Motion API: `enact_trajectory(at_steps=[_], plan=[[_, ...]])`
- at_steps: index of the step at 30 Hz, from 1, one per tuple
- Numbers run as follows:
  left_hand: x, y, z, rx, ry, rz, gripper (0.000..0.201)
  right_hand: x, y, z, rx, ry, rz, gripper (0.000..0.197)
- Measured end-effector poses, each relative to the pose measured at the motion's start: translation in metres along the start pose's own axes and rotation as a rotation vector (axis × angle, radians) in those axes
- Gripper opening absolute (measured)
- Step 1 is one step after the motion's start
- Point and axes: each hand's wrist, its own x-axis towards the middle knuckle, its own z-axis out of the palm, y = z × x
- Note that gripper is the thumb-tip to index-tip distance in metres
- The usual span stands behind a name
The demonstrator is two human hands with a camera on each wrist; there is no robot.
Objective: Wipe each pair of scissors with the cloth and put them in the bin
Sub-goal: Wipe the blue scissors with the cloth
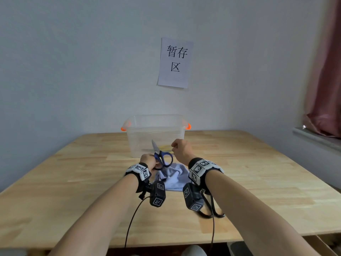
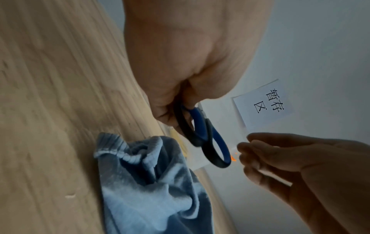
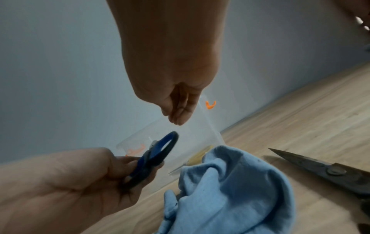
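The left hand grips the blue-handled scissors by 1 loop, blades up toward 12 o'clock at the bin, likely ready to drop in. The right hand hovers empty, fingers loosely curled. The cloth lies at 6 o'clock; black scissors wait at 4 o'clock.

black scissors mostly hidden under right wrist; bin contents perhaps scissors, blurred.
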Motion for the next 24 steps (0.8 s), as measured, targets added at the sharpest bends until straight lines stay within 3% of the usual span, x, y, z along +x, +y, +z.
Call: enact_trajectory(at_steps=[8, 13, 18, 22, 24], plan=[[0.005, -0.001, -0.011, -0.141, 0.043, -0.023, 0.03, 0.012, 0.03, 0.01, -0.193, -0.164, 0.139, 0.032], [0.026, -0.013, -0.02, -0.036, 0.039, -0.008, 0.04, 0.012, 0.044, 0.021, -0.267, -0.188, 0.248, 0.036], [0.028, -0.023, -0.026, 0.02, -0.009, 0.013, 0.035, 0.009, 0.05, 0.019, -0.249, -0.268, 0.338, 0.043], [0.024, -0.022, -0.024, 0.035, 0.003, 0.073, 0.031, 0.016, 0.049, 0.016, -0.167, -0.191, 0.382, 0.02], [0.019, -0.018, -0.022, 0.036, 0.01, 0.109, 0.038, 0.016, 0.042, 0.008, -0.147, -0.149, 0.405, 0.025]])
